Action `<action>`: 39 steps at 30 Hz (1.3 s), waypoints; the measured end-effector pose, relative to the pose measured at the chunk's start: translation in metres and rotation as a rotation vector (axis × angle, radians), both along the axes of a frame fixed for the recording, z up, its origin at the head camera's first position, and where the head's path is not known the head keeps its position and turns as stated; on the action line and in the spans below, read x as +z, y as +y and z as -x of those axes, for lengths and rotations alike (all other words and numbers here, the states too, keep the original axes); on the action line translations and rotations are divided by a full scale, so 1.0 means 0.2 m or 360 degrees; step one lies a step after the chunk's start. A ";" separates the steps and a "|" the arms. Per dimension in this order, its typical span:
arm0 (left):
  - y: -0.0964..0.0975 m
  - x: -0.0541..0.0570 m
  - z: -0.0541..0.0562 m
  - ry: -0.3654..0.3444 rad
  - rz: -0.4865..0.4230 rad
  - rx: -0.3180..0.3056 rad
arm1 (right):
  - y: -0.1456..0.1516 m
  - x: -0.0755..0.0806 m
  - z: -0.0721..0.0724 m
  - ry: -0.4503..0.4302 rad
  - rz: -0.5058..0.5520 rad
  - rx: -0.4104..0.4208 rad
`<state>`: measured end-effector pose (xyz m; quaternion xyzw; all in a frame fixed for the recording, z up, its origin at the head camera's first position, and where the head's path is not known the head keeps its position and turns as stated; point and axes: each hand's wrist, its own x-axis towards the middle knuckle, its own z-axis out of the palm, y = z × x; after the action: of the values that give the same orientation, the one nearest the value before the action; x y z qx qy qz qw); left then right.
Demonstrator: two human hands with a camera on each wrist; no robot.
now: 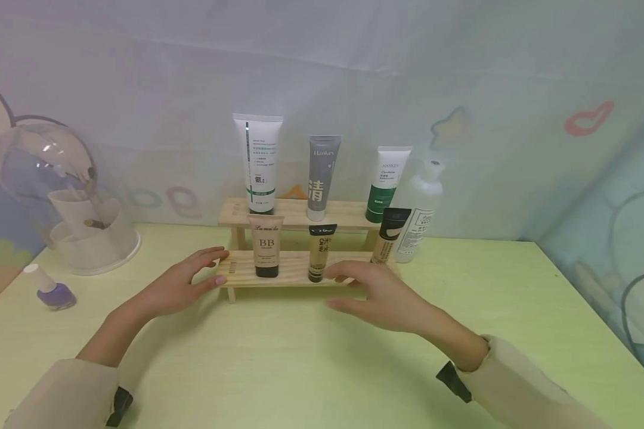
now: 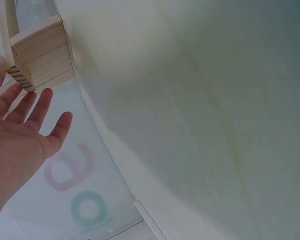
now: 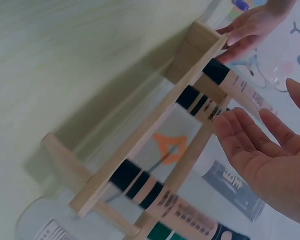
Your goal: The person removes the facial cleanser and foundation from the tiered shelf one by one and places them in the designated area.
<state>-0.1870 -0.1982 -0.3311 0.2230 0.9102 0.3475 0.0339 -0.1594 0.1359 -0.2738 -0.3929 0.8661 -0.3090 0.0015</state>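
Note:
A two-step wooden shelf [image 1: 292,256] stands on the table. My left hand [image 1: 174,289] rests its fingertips at the left end of the lower step, fingers fairly straight. In the left wrist view the thumb and fingers lie around that end [image 2: 20,77]. My right hand [image 1: 383,298] hovers before the lower step with thumb and fingers apart, holding nothing. Closest to it is a small gold tube [image 1: 318,253] with a black cap; whether the fingertips touch it, I cannot tell. Also on the lower step stand a beige BB cream tube [image 1: 266,244] and a tilted black-capped tube [image 1: 392,235], partly hidden by the right hand.
On the upper step stand a white tube [image 1: 261,161], a grey tube [image 1: 322,176] and a white-and-green tube [image 1: 387,182]. A white bottle [image 1: 420,208] is behind the shelf's right end. At left are a clear domed holder [image 1: 91,238] and purple nail polish [image 1: 56,295].

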 end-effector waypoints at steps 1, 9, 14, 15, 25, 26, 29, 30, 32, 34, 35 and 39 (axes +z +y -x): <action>0.00 0.00 0.00 -0.0003 -0.0001 -0.0001 | -0.02 0.01 0.00 -0.0014 0.0010 0.0015; 0.00 0.00 0.00 -0.0004 -0.0010 -0.0002 | -0.18 0.05 0.01 -0.0185 0.0134 -0.0093; 0.00 0.00 0.00 -0.0009 -0.0012 0.0005 | -0.26 0.04 0.02 -0.0208 0.0185 -0.0212; 0.00 0.00 0.00 -0.0009 -0.0013 0.0004 | -0.28 0.04 0.02 -0.0216 0.0193 -0.0237; 0.01 0.00 0.00 -0.0020 -0.0029 0.0009 | -0.37 0.00 0.05 -0.0344 0.0260 -0.0381; 0.01 0.00 0.00 -0.0024 -0.0031 0.0009 | -0.37 -0.01 0.06 -0.0350 0.0263 -0.0382; 0.01 0.00 0.00 -0.0030 -0.0035 0.0006 | -0.39 -0.03 0.08 -0.0348 0.0266 -0.0384; 0.01 0.00 0.00 -0.0030 -0.0039 0.0004 | -0.39 -0.03 0.09 -0.0339 0.0271 -0.0384; 0.00 0.00 0.00 -0.0029 -0.0044 0.0004 | -0.40 -0.04 0.10 -0.0317 0.0281 -0.0385; 0.00 0.00 0.00 -0.0026 -0.0052 0.0002 | -0.41 -0.05 0.11 -0.0308 0.0306 -0.0380; 0.00 0.00 0.00 -0.0025 -0.0054 0.0001 | -0.42 -0.05 0.11 -0.0305 0.0316 -0.0377; 0.00 0.00 0.00 -0.0026 -0.0059 -0.0001 | -0.44 -0.06 0.12 -0.0300 0.0320 -0.0398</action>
<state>-0.1868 -0.1975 -0.3318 0.2211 0.9031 0.3662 0.0372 -0.1834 0.0479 -0.2860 -0.2495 0.8691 -0.4272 0.0051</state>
